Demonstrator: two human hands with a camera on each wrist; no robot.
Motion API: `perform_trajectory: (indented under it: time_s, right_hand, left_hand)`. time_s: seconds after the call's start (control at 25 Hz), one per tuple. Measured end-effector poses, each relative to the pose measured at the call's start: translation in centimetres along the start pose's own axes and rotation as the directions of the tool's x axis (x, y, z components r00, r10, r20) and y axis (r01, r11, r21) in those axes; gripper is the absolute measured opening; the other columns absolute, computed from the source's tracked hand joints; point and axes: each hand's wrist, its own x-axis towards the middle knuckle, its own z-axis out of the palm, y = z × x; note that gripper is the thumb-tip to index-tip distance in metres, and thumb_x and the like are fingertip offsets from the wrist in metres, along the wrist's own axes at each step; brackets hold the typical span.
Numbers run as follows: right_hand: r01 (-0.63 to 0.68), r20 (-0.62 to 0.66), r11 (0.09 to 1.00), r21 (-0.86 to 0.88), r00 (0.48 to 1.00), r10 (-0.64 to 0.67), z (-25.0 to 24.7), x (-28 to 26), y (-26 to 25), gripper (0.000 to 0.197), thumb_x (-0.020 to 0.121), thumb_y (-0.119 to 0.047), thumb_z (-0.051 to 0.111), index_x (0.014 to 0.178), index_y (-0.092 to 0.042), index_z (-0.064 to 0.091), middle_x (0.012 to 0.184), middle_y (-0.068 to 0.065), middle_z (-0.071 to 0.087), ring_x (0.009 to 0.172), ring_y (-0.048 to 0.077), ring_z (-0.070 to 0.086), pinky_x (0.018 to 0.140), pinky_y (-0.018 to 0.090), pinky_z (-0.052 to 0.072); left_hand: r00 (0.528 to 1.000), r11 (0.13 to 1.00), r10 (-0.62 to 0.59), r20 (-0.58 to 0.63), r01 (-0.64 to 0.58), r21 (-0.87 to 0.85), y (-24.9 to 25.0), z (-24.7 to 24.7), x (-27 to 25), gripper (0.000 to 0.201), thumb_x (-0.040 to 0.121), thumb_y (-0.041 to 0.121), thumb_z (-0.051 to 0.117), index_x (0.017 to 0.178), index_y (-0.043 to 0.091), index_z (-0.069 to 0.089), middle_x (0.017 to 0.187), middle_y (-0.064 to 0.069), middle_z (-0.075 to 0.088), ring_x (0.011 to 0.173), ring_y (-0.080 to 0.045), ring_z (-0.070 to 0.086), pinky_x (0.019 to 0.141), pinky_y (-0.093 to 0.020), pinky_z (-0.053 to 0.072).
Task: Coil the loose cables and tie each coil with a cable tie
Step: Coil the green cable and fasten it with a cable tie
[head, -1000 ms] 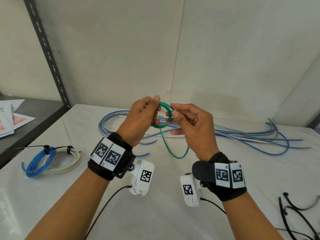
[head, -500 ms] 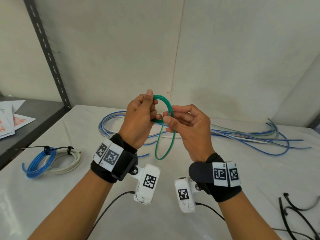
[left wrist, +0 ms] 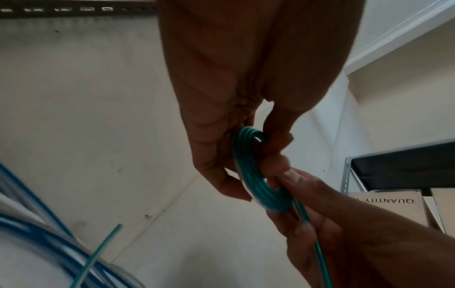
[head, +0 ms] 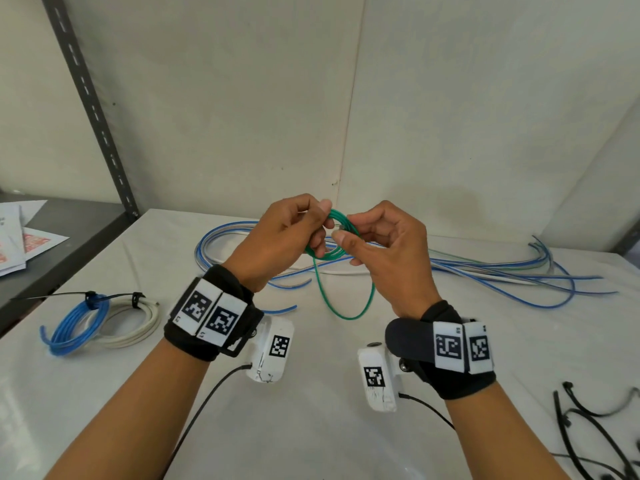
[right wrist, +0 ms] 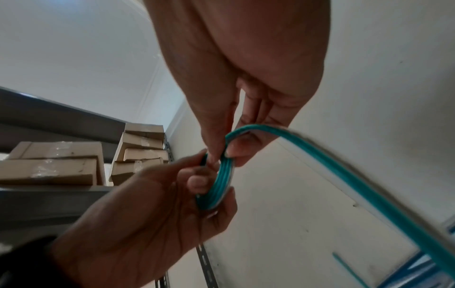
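- White table (head: 311, 427) against a pale corner wall; grey slotted upright (head: 93, 109) runs up at 11 o'clock, with a dark side shelf (head: 69, 237) carrying papers (head: 20, 237) at 9 o'clock.
- Green cable (head: 341, 251) is held in the air above table centre, wound into a small coil between both hands. One slack loop hangs below toward 6 o'clock, so my read is that winding isn't finished.
- Left hand (head: 277, 237) pinches the coil's 9 o'clock side, thumb and fingers curled round the turns, likely to stop them springing apart.
- Right hand (head: 388, 251) is curled on the 3 o'clock side, thumb and forefinger gripping the strand, apparently feeding the next turn on.
- Two finished coils, a blue coil (head: 78, 323) and a white coil (head: 131, 323), each cinched with a black tie, sit parked at 8 o'clock, clear of the work.
- Loose blue and white cables (head: 502, 275) sprawl from 12 to 3 o'clock behind the hands, still to be done.
- Spare black cable ties (head: 588, 427) lie at 4 o'clock, near the right hand, cut off by the frame edge.
- Hard to tell: exact turn count, since fingers cover part of the coil. The green free end isn't clearly visible from the head view; a green tip shows low in both wrist views, blurred.
- Cardboard boxes (right wrist: 61, 161) sit on racking in the wrist views; label mostly unreadable.
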Motion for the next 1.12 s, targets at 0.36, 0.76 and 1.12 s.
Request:
perform_trajectory:
  time_s: [0.36, 0.76, 1.12]
  right_hand:
    - [-0.118, 0.132, 0.989, -0.093, 0.983, 0.129, -1.3, 0.3, -0.8, 0.021, 0.083, -0.006, 0.080, 0.090, -0.008, 0.060, 0.080, 0.006, 0.075, 0.067, 0.015, 0.070, 0.055, 0.029, 0.058]
    - [-0.062, -0.010, 0.966, 0.251, 0.998, 0.067, 1.3, -0.5, -0.2, 0.008, 0.090, -0.001, 0.071, 0.096, -0.003, 0.066, 0.096, 0.017, 0.076, 0.088, 0.025, 0.075, 0.065, 0.033, 0.060]
    - [0.008, -0.068, 0.982, 0.188, 0.998, 0.005, 0.3, 0.2, 0.5, 0.014, 0.081, 0.002, 0.078, 0.086, -0.006, 0.068, 0.082, 0.005, 0.077, 0.074, 0.018, 0.074, 0.061, 0.026, 0.058]
  left_hand:
    - [0.999, 0.998, 0.054, 0.004, -0.054, -0.040, -1.2, 1.2, 0.0, 0.027, 0.106, 0.021, 0.046, 0.086, 0.005, 0.055, 0.059, 0.013, 0.050, 0.057, -0.009, 0.046, 0.071, -0.030, 0.050]
    - [0.971, 0.829, 0.022, -0.239, -0.152, -0.538, -0.3, 0.9, 0.8, 0.028, 0.108, 0.018, 0.039, 0.086, 0.005, 0.050, 0.057, 0.006, 0.038, 0.050, -0.008, 0.025, 0.060, -0.023, 0.043]
    - [0.988, 0.906, -0.110, -0.109, 0.055, -0.419, 0.2, 0.8, 0.5, 0.035, 0.108, 0.031, 0.040, 0.088, 0.007, 0.057, 0.059, -0.002, 0.048, 0.056, -0.017, 0.052, 0.068, -0.031, 0.055]
